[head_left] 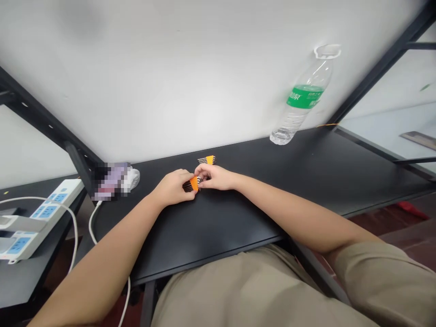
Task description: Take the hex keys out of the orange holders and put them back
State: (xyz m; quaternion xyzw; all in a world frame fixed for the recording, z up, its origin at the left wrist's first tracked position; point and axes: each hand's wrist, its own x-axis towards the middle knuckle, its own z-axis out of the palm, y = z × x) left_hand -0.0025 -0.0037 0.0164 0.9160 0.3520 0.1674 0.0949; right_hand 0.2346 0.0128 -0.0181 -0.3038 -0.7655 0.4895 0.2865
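A flat black surface (259, 168) is supporting a clear green-labelled plastic bottle (304, 96), orange-holder metal hex keys (210, 160) and a white rounded object (136, 177).

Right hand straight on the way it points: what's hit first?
Likely the metal keys, right in front of the right hand; then their orange holder and the left hand gripping it. Whether the right hand touches the keys is unclear.

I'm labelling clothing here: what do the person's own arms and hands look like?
The left hand and right hand are gloveless, with no watch showing. Both forearms are bare. On the right, a short khaki sleeve shows; no left sleeve is in view.
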